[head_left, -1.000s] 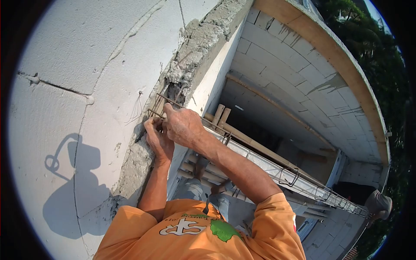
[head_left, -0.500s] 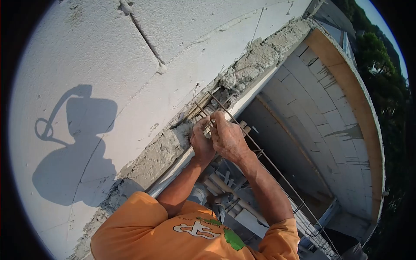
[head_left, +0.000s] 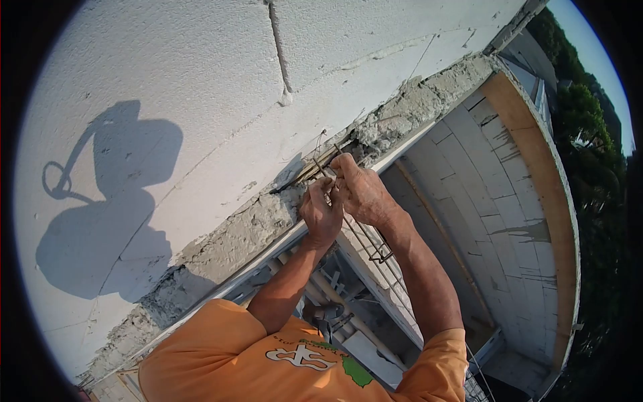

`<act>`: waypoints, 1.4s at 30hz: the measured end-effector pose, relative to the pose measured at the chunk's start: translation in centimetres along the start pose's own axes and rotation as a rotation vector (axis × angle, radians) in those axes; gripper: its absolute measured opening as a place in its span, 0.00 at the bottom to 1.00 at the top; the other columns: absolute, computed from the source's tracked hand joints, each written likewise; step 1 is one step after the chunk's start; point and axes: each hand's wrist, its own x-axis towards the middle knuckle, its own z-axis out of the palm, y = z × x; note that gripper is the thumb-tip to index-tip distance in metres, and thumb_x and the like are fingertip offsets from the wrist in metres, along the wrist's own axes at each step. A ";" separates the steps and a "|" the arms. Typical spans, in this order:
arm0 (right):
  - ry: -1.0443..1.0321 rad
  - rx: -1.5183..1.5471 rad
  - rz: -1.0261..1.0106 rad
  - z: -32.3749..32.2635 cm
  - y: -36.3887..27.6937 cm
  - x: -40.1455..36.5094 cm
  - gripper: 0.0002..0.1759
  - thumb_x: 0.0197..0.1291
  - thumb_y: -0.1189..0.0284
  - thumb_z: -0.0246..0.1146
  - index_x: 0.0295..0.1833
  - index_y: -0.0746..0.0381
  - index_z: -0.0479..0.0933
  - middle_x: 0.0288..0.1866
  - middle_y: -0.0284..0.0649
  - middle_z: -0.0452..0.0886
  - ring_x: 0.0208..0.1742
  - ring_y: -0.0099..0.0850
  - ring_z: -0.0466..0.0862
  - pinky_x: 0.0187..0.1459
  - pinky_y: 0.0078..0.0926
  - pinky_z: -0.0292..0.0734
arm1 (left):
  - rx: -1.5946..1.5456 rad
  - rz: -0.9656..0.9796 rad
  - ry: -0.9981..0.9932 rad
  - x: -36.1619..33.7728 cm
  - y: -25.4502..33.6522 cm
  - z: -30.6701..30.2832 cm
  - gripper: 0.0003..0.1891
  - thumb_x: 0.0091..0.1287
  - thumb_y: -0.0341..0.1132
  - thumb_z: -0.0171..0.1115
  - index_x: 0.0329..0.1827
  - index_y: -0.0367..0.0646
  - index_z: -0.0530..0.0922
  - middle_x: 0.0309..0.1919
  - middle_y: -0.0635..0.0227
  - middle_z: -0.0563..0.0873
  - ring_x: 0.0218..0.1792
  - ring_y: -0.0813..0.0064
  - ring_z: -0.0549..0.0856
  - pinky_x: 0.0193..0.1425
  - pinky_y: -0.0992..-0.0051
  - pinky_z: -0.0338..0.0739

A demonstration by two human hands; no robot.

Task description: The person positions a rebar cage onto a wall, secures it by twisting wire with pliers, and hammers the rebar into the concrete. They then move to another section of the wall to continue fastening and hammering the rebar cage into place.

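My left hand (head_left: 321, 213) is closed, thumb and fingers pinched together beside a steel rebar. My right hand (head_left: 365, 192) presses against it with bent, closed fingers. What lies in either pinch is hidden by the fingers. A rebar cage (head_left: 383, 256) with cross ties runs from beneath my hands down to the right. Its bar ends reach a broken gap in the rough concrete ledge (head_left: 258, 228). Thin bent wire (head_left: 320, 142) sticks out just above that gap.
A white block wall (head_left: 214, 74) rises along the upper left and carries a shadow. Below the ledge is a drop with boards and pipes (head_left: 362, 328). A curved block wall (head_left: 495, 201) with an orange-brown edge stands at right, with trees (head_left: 583, 120) beyond.
The view has shifted slightly. The rebar cage has swung left relative to my arms, and its bars now pass beneath my hands. Both hands stay close together with fingers closed.
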 end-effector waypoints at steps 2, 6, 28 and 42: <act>0.076 -0.015 -0.003 0.1 1.6 0.9 0.14 0.59 0.83 0.53 0.51 0.65 0.65 0.31 0.54 0.80 0.37 0.54 0.83 0.35 0.45 0.76 | -0.034 0.048 0.017 0.1 -0.2 -0.1 0.15 0.59 0.22 0.64 0.48 0.35 0.72 0.36 0.55 0.85 0.38 0.56 0.86 0.42 0.65 0.80; 0.204 -0.267 0.028 0.8 3.7 1.2 0.15 0.55 0.83 0.56 0.49 0.64 0.68 0.38 0.54 0.79 0.37 0.54 0.83 0.37 0.47 0.78 | -0.106 0.078 0.013 0.1 -0.8 0.2 0.15 0.60 0.19 0.62 0.48 0.34 0.70 0.38 0.55 0.84 0.39 0.62 0.86 0.45 0.66 0.80; -0.175 -0.588 0.111 4.7 2.5 2.9 0.09 0.45 0.69 0.67 0.35 0.58 0.85 0.29 0.43 0.84 0.34 0.40 0.86 0.33 0.41 0.79 | -0.112 -0.195 -0.254 0.9 -1.3 -1.1 0.21 0.67 0.36 0.59 0.60 0.36 0.72 0.51 0.54 0.82 0.47 0.66 0.84 0.48 0.71 0.80; 0.565 0.594 0.252 9.8 -6.1 -30.9 0.14 0.63 0.70 0.58 0.44 0.71 0.78 0.39 0.50 0.81 0.41 0.44 0.83 0.42 0.38 0.75 | -0.171 -0.046 -0.334 2.2 -1.7 -1.3 0.28 0.62 0.25 0.61 0.65 0.28 0.63 0.44 0.54 0.83 0.45 0.66 0.84 0.51 0.72 0.80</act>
